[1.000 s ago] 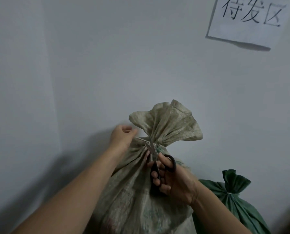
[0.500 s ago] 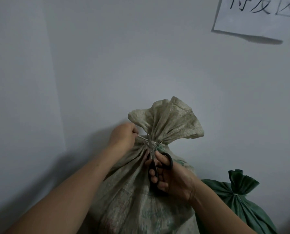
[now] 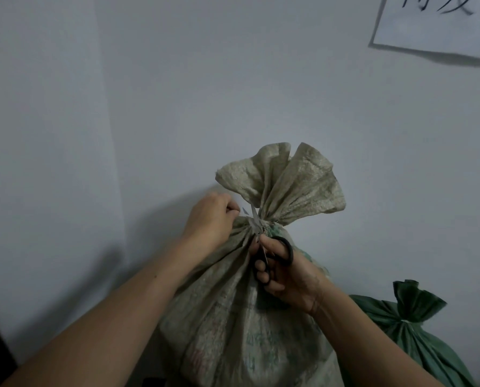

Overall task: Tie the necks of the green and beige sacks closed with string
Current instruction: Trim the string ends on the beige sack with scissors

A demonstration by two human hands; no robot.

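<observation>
The beige sack (image 3: 241, 317) stands at lower centre of the frame, its neck gathered and flared above; the right hand (image 3: 289, 277) is clamped on black-handled scissors (image 3: 272, 252), blades slightly parted at the neck; the left hand (image 3: 211, 219) is closed in a fist just left of the neck; the green sack (image 3: 417, 331), neck tied, sits at lower right.

The scissors (image 3: 264, 241) are now tilted so that the blades cross the gathered neck of the beige sack (image 3: 250, 317), and one blade tip is seen above it, where a second ago the tips were held just below the tie. The left hand (image 3: 209, 219) is closed into a fist beside the neck; earlier its fingers were looser.
</observation>
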